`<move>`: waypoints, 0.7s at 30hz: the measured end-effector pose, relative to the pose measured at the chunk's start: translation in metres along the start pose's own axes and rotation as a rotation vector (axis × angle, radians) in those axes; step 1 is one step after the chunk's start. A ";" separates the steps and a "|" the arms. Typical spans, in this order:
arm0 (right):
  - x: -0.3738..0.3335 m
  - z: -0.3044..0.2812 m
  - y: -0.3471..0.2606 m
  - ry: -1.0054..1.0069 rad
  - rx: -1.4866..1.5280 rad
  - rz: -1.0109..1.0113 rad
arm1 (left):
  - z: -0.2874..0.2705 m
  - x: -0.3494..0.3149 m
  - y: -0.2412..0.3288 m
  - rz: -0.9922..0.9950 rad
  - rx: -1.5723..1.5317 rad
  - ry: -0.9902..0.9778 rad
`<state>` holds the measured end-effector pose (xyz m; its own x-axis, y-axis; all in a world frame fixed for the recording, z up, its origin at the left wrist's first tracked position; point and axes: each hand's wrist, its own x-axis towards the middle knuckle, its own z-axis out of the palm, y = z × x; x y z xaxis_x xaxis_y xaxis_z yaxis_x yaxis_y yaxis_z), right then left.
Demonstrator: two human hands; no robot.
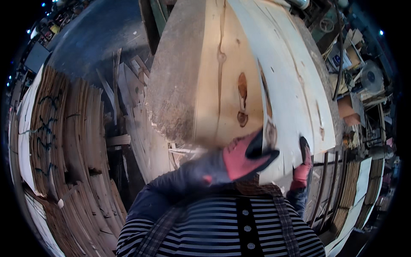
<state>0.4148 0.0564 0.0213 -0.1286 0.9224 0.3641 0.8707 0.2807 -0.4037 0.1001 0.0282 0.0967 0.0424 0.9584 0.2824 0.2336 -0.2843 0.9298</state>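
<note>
A pale, whitish veneer sheet [287, 98] with knots and a dark split along its left side stretches away from me over a yellower veneer sheet [231, 77]. My left hand [248, 156], in a red glove with black fingers, reaches across my front and closes on the pale sheet's left edge, the thumb on top. At the near edge of the same sheet, my right hand [302, 167], gloved alike, holds on with one black digit lying along the upper face. The other right fingers are mostly hidden.
Underneath lies a worn brown board surface [173, 85]. Stacked veneer [81, 128] rises at my left, with loose wood strips [137, 115] beside it. Another veneer stack [349, 188] stands at the right, below a cardboard box [350, 109] and machinery [327, 23].
</note>
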 end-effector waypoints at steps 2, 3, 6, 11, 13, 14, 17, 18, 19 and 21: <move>-0.033 -0.016 -0.008 -0.033 -0.082 -0.118 | -0.038 -0.013 0.028 -0.026 -0.216 -0.299; -0.054 -0.027 -0.017 -0.054 -0.115 -0.154 | -0.058 -0.020 0.038 -0.102 -0.317 -0.447; -0.062 -0.023 -0.070 -0.063 -0.119 -0.205 | -0.091 -0.026 0.043 -0.160 -0.438 -0.269; 0.014 -0.011 -0.100 -0.102 -0.104 -0.291 | -0.099 -0.029 -0.045 -0.411 -0.616 0.164; 0.061 -0.005 -0.111 -0.159 -0.132 -0.216 | -0.077 -0.033 -0.090 -0.406 -0.206 0.244; 0.081 0.001 -0.110 -0.121 -0.091 -0.232 | -0.061 -0.041 -0.115 -0.306 0.267 0.236; 0.145 0.027 -0.099 -0.143 -0.100 -0.201 | -0.040 -0.040 -0.129 -0.337 0.636 0.262; 0.162 0.037 -0.100 -0.168 -0.113 -0.227 | -0.046 -0.038 -0.126 -0.374 0.637 0.230; 0.180 0.046 -0.096 -0.183 -0.100 -0.219 | -0.050 -0.034 -0.119 -0.408 0.622 0.195; 0.215 0.065 -0.089 -0.221 -0.073 -0.210 | -0.058 -0.025 -0.103 -0.549 0.505 0.148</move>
<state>0.2787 0.2470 0.0811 -0.4023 0.8839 0.2384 0.8451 0.4587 -0.2748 0.0182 0.0316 0.0077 -0.3305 0.9352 -0.1275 0.6012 0.3127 0.7354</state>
